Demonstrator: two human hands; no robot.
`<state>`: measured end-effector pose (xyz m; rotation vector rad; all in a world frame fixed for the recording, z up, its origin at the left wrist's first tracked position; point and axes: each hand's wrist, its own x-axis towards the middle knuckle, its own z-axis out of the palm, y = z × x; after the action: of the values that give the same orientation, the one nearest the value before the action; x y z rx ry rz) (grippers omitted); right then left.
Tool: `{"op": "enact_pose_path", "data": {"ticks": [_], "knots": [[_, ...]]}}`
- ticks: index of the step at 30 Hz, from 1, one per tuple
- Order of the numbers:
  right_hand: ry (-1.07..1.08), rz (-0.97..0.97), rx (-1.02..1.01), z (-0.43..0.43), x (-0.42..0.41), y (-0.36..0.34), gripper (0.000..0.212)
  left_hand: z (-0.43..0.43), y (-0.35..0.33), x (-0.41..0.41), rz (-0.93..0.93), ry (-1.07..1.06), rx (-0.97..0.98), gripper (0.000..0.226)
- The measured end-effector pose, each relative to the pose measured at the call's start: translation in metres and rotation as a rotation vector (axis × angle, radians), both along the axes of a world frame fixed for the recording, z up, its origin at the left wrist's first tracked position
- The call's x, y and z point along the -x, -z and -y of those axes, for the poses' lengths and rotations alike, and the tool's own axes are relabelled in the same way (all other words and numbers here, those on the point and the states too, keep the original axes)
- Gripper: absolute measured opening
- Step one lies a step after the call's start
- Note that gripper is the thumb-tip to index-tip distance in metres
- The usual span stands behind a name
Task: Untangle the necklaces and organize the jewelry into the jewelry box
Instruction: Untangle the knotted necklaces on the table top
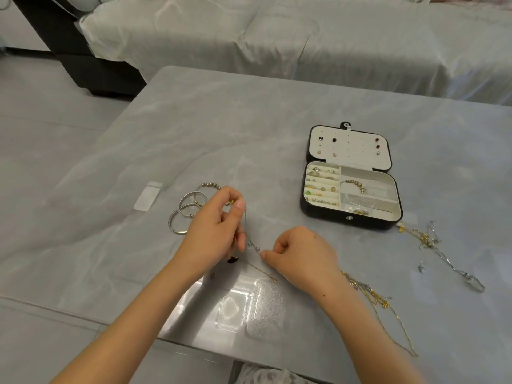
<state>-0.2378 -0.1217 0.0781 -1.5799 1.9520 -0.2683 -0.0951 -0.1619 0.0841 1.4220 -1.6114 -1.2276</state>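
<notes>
Seated person at a grey table (221,128), seen from beside. The left hand (213,231) is raised a little and is pinching the upper end of a thin chain (246,228) between thumb and forefinger, the other fingers curling inward. The right hand (299,256) is lying lower, its fingers curled, and is pinching the same chain further along; the chain is running slack between the two hands and trailing on toward the near edge. A dark pendant (233,259) is hanging just below the left hand.

The box (332,218) is standing open to the right of the hands and well apart from them. Its lid (349,162) is lying back and carrying studs, rings (322,187) are filling the left slots, and a beaded bracelet (356,184) is lying in the upper right compartment.

Bangles (184,214) are lying just left of the left hand, with a second string of beads (212,185) behind it. A tangle (426,239) of silver and gold necklaces is lying right of the box, and gold chains (374,295) are spreading out from under the right wrist. Two clear cases (231,309) are lying between the forearms, and a small bag (148,195) is lying at far left.
</notes>
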Motion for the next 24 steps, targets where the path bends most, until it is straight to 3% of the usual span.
{"op": "enact_pose_path", "data": {"ticks": [7, 12, 14, 24], "knots": [[-0.048, -0.086, 0.054, -0.003, -0.002, -0.002, 0.021, 0.000, 0.011, -0.001, 0.142, 0.014, 0.065, 0.015], [-0.122, -0.066, 0.145, -0.004, -0.006, 0.001, 0.052, 0.001, 0.006, -0.002, 0.101, 0.077, 0.021, 0.015], [-0.141, -0.051, 0.147, -0.003, -0.008, 0.003, 0.054, 0.001, 0.003, -0.001, 0.080, 0.104, -0.001, 0.016], [-0.072, 0.379, 0.119, 0.008, -0.010, 0.016, 0.022, 0.000, -0.010, -0.003, 0.020, 0.252, -0.061, 0.018]]}}
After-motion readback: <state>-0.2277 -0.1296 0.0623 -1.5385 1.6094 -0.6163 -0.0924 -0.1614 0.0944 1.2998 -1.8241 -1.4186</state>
